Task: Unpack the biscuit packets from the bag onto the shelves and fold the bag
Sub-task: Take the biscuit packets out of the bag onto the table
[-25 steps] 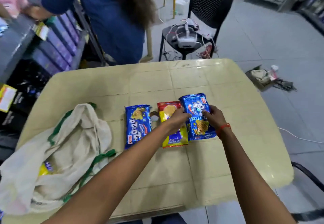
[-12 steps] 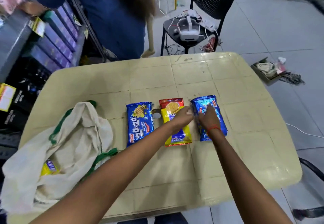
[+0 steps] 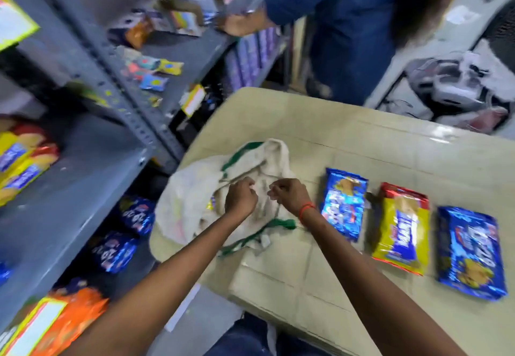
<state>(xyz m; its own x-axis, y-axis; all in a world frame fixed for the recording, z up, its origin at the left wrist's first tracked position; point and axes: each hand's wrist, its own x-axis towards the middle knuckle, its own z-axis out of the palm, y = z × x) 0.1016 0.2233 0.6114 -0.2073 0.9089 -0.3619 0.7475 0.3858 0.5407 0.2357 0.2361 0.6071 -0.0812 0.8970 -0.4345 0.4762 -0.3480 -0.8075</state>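
Note:
A cream cloth bag [image 3: 192, 196] with green trim lies crumpled at the left end of the beige table [image 3: 362, 143]. My left hand [image 3: 241, 198] and my right hand [image 3: 289, 195] both pinch the bag's cloth near its mouth. A yellow packet [image 3: 209, 204] peeks out of the bag beside my left hand. Right of the bag three biscuit packets lie in a row: a blue one [image 3: 344, 203], a yellow and red one [image 3: 401, 227] and a second blue one [image 3: 471, 251].
Grey metal shelves [image 3: 92, 160] stand to the left, holding yellow packets [image 3: 22, 160], blue packets [image 3: 122, 238] and orange ones [image 3: 64, 325]. A person in blue [image 3: 342, 21] reaches into the shelves beyond the table. A chair with a white device [image 3: 454, 88] is at the far right.
Both hands left the right blue packet and moved left onto the bag, closing on its cloth. The view swung left toward the shelves.

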